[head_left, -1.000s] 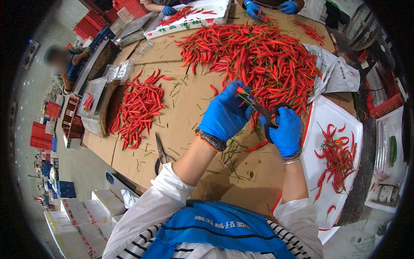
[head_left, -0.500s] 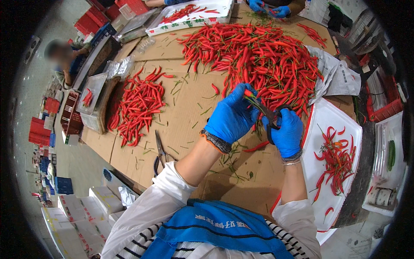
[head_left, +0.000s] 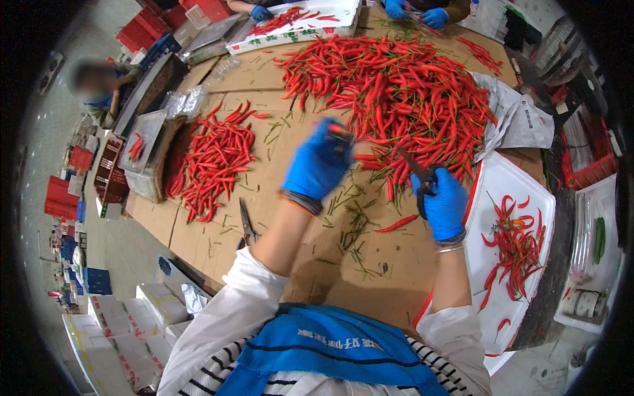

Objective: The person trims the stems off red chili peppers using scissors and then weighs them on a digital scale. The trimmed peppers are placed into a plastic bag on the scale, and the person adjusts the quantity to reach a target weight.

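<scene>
Blurred by motion, my blue-gloved left hand (head_left: 319, 157) is closed on a red chili (head_left: 340, 130), only partly visible, above the cardboard (head_left: 251, 79). My blue-gloved right hand (head_left: 441, 203) grips dark-handled scissors (head_left: 417, 168), blades angled up-left over the big chili pile (head_left: 389, 86). A smaller chili pile (head_left: 214, 158) lies at the left, and a second pair of scissors (head_left: 247, 224) rests near my left forearm. Cut green stems (head_left: 356, 221) and a loose chili (head_left: 396, 223) lie between my hands.
A white tray (head_left: 508, 317) with chilies is right; a scale (head_left: 142, 178) and red crate (head_left: 109, 178) are left. Gloved co-workers' hands (head_left: 434, 18) are at the far edge beside a white box (head_left: 297, 38). Another person (head_left: 105, 92) is left, a fan (head_left: 558, 53) far right.
My left hand has moved left and slightly up, away from the scissors, with the red chili. My right hand stays on the scissors, slightly shifted.
</scene>
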A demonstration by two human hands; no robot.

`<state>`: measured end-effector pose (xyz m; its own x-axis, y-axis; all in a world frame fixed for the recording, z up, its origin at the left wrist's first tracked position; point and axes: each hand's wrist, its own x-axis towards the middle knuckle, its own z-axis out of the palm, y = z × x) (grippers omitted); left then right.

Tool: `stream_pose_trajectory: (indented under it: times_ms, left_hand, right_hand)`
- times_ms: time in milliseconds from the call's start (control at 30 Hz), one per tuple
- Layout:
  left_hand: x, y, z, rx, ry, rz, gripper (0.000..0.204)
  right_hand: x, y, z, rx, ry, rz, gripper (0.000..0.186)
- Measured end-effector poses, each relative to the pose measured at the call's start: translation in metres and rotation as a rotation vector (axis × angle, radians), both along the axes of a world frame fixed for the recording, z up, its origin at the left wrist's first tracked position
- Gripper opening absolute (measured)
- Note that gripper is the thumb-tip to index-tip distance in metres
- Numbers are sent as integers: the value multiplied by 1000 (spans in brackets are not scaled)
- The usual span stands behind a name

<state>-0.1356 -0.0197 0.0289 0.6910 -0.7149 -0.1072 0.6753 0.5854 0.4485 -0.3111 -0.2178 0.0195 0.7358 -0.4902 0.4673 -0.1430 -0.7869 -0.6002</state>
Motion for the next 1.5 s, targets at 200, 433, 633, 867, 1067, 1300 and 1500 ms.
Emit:
stream_pose_trajectory:
  times_ms: [200, 433, 633, 867, 1067, 1300, 1500]
  left_hand:
    - [100, 119, -25, 462, 113, 598, 47]
    - [92, 7, -45, 1248, -1898, 304, 28]
    - [111, -2, -19, 1337, -2321, -185, 11]
    - [99, -19, -29, 1207, -2310, -202, 20]
    - [78, 1, -11, 1138, -2357, -273, 27]
    - [23, 0, 26, 798, -896, -211, 31]
    - [-10, -13, 48, 863, -826, -215, 26]
  right_hand:
    - [1, 3, 5, 35, 24, -83, 28]
    - [0, -3, 1, 77, 14, -129, 28]
    - [1, -2, 2, 52, 45, -108, 30]
    - [1, -1, 4, 15, 20, -76, 31]
    - [1, 0, 5, 63, 51, -63, 31]
    - [4, 1, 2, 19, 147, 90, 38]
    - [4, 2, 0, 43, 71, 147, 44]
